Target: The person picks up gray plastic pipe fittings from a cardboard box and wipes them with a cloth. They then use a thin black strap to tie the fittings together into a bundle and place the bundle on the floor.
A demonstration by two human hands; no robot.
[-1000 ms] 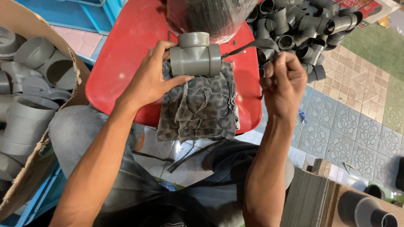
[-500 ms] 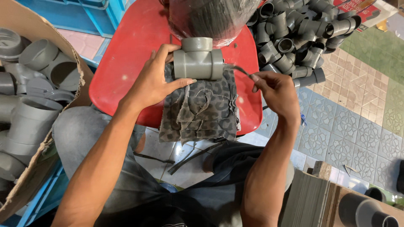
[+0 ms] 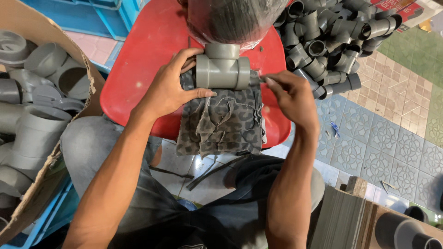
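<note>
**Grey tee fitting held on a red stool**

At the far left, a torn cardboard box (image 3: 27, 152) is packed with large grey pipe fittings, its left part cut off by the frame, with blue shelving behind it. Next comes the red plastic stool (image 3: 138, 69), standing on pale patterned floor tiles (image 3: 392, 143). A folded patterned cloth (image 3: 221, 120) drapes over its near edge. On the cloth sits a grey tee fitting (image 3: 221, 69). The left hand (image 3: 168, 90) has its grip clamped on the fitting's left end, thumb underneath and fingers over the top. The right hand (image 3: 290, 94) is at the fitting's right opening, fingertips pinched together on a thin dark strip (image 3: 257, 79); most of the strip is hidden and hard to make out. Behind the fitting, a clear bag (image 3: 235, 18) of dark material is cut off at the top. To the right lies a heap of small grey fittings (image 3: 332, 37) on the floor. At the lower right, stacked flat sheets (image 3: 337, 221) and more pipe ends run out of view.
</note>
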